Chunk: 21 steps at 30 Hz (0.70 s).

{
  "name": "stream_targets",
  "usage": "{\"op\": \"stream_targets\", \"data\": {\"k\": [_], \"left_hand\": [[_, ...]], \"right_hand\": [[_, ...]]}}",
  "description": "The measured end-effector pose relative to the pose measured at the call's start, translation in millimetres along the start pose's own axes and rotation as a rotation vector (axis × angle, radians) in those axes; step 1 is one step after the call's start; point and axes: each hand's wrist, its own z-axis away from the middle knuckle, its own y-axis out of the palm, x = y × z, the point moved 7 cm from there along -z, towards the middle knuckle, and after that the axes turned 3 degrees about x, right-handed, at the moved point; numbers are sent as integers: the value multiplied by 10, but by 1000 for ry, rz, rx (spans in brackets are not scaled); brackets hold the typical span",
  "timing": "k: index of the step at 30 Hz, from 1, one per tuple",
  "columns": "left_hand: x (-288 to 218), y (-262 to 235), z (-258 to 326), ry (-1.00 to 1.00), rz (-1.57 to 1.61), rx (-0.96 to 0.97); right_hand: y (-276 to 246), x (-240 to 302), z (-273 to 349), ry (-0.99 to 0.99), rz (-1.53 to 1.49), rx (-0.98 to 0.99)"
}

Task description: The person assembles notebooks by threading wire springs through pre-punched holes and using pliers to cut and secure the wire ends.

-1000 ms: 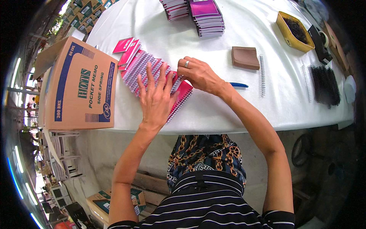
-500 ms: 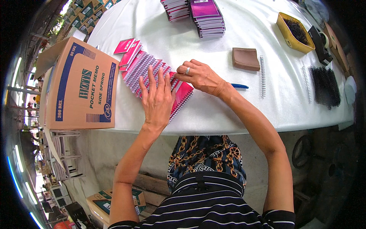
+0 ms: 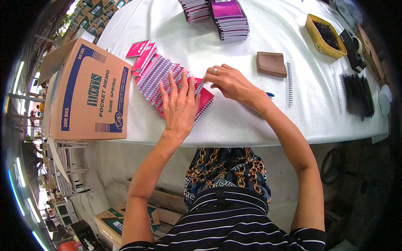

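A fanned row of pink pocket notebooks [image 3: 157,79] with white spiral bindings lies aslant on the table. My left hand [image 3: 180,102] rests flat across the near end of the row, fingers stretched and spread. Just right of that row is my right hand [image 3: 230,83], a ring on one finger. Its fingers are curled in, their tips close to the edge of the nearest notebooks; whatever they pinch, if anything, is hidden. Under my right wrist a blue pen [image 3: 270,94] shows only at its end.
A large cardboard box [image 3: 90,92] stands at the left. Stacked purple notebooks [image 3: 229,21] sit at the far side. Rightward lie a brown block [image 3: 271,65], a loose wire spiral [image 3: 289,83], a yellow tin [image 3: 324,37], a tape dispenser [image 3: 352,50] and black spirals [image 3: 356,96].
My right hand has drawn back a little to the right from the notebooks and now covers most of the pen. My left hand has shifted slightly right, still flat on the row.
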Motion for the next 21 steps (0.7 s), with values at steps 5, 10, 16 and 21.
{"op": "stream_targets", "data": {"k": [5, 10, 16, 21], "left_hand": [[-143, -158, 165, 40, 137, 3], [-161, -134, 187, 104, -17, -122], [-81, -222, 198, 57, 170, -112], [-122, -97, 222, 38, 152, -79]], "right_hand": [[-32, 72, 280, 18, -136, 12], [61, 265, 219, -138, 50, 14], [160, 405, 256, -335, 316, -38], [123, 432, 170, -241, 345, 3]]}}
